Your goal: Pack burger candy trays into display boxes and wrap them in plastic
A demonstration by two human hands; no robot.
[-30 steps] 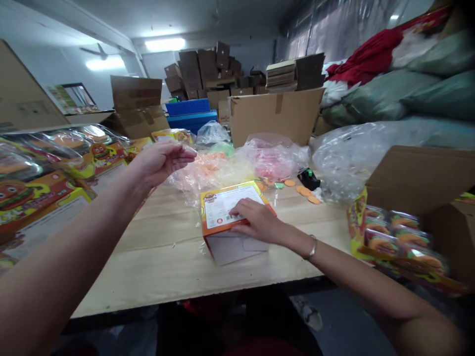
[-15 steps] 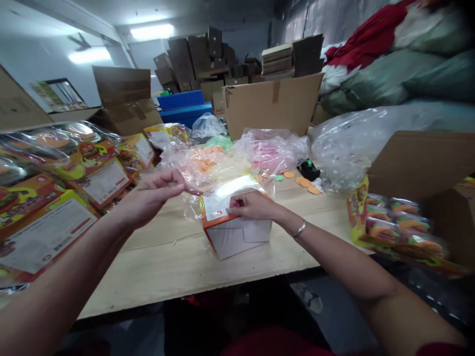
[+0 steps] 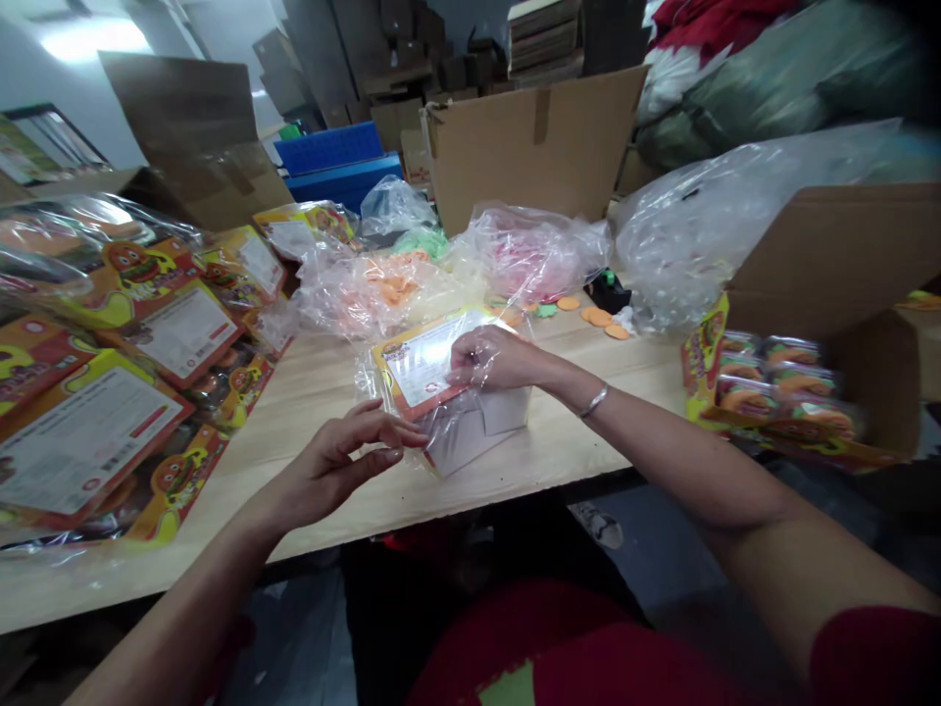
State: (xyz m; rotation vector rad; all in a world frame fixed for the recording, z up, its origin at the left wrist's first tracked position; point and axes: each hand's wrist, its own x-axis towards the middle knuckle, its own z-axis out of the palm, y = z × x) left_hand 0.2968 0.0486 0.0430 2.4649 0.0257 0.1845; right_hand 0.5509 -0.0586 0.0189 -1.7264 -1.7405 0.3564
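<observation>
A box (image 3: pixel 470 441) with a white side and an orange-edged printed label panel stands on the table, loosely covered by clear plastic film (image 3: pixel 364 378). My right hand (image 3: pixel 492 358), a silver bangle at its wrist, is over the box top with fingers pinched together on the film. My left hand (image 3: pixel 360 446) is at the box's near left corner, palm turned inward and fingers apart. Its fingertips are close to the loose film; whether they touch it I cannot tell.
Wrapped burger-print packs (image 3: pixel 95 441) are stacked at left. Bags of orange, green and pink pieces (image 3: pixel 529 260) lie behind the box, beside loose orange discs (image 3: pixel 618 331). An open carton (image 3: pixel 830 265) with a tray of toy burgers (image 3: pixel 790 378) stands at right.
My left hand has moved down and toward me from above the box's left end, and its fingers have spread. My right hand stays over the box top. The view has tilted down.
</observation>
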